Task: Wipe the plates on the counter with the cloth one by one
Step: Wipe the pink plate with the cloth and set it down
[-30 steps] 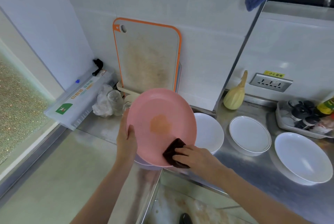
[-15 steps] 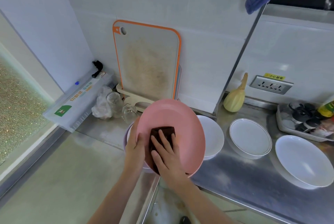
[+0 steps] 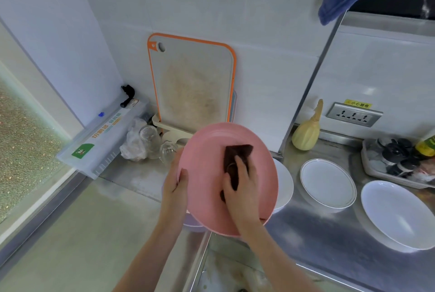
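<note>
The right hand (image 3: 240,188) lies flat, fingers extended, pressing a dark brown folded cloth (image 3: 236,157) against the face of a round pink plastic plate (image 3: 207,188). The left hand (image 3: 175,187) curls round the plate's left rim, thumb on the face, holding it tilted above the steel counter (image 3: 313,228). Only 1 edge is gripped, so a hard push from the cloth could twist the plate loose onto the white ceramic plate (image 3: 283,185) partly hidden behind it; 2 more white dishes (image 3: 328,183) sit further right, within reach of a sliding elbow
</note>
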The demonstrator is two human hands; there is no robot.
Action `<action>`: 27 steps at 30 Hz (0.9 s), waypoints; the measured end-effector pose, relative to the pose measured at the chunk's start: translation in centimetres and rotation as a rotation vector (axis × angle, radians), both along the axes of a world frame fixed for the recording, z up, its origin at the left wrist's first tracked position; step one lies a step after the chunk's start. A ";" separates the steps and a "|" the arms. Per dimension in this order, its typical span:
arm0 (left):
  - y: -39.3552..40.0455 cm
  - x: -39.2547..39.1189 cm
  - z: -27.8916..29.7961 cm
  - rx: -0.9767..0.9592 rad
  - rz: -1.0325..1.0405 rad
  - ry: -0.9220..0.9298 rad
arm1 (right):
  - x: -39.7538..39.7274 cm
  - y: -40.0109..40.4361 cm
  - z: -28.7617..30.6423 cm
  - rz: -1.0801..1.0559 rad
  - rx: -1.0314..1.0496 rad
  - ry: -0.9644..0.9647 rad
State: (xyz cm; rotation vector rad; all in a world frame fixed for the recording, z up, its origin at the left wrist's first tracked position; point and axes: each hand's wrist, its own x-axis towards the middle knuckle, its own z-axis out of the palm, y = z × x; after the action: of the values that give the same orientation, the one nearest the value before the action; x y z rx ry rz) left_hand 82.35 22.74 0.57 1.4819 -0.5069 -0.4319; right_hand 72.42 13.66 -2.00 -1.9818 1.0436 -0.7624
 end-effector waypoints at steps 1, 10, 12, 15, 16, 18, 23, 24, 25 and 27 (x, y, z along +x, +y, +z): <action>-0.4 -0.2 0.0 -0.004 -0.016 0.001 | 0.2 1.1 0.4 0.058 -0.027 -0.038; -0.6 0.3 0.7 -0.020 -0.102 -0.085 | 2.7 0.2 -0.1 0.263 -0.567 0.108; -0.4 0.5 0.9 0.027 -0.108 -0.119 | 3.5 -0.9 0.9 0.137 -0.531 0.141; 0.2 0.5 1.1 0.052 -0.092 -0.102 | 4.1 -2.9 1.7 0.028 -0.509 0.189; 0.4 0.5 1.2 0.049 -0.082 -0.101 | 4.1 -3.6 1.6 -0.003 -0.495 0.213; 0.6 0.5 1.6 0.045 -0.063 -0.119 | 3.5 -4.7 0.8 -0.085 -0.441 0.257; 1.1 0.9 1.8 0.026 -0.016 -0.157 | 0.4 -4.2 -2.2 -0.205 -0.291 0.311; 1.1 0.9 1.6 0.033 -0.009 -0.155 | -0.2 -3.4 -2.8 -0.203 -0.252 0.288; 1.1 0.8 1.5 0.032 -0.006 -0.148 | -0.8 -2.6 -3.2 -0.197 -0.215 0.241; 1.0 0.5 1.4 0.034 -0.008 -0.126 | -1.0 -1.3 -3.4 -0.203 -0.151 0.141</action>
State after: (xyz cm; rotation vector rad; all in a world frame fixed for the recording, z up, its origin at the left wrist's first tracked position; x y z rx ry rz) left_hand 82.83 23.74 1.95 1.5474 -0.6082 -0.3562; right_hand 71.37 12.32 -5.40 -2.1039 1.3207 -0.8399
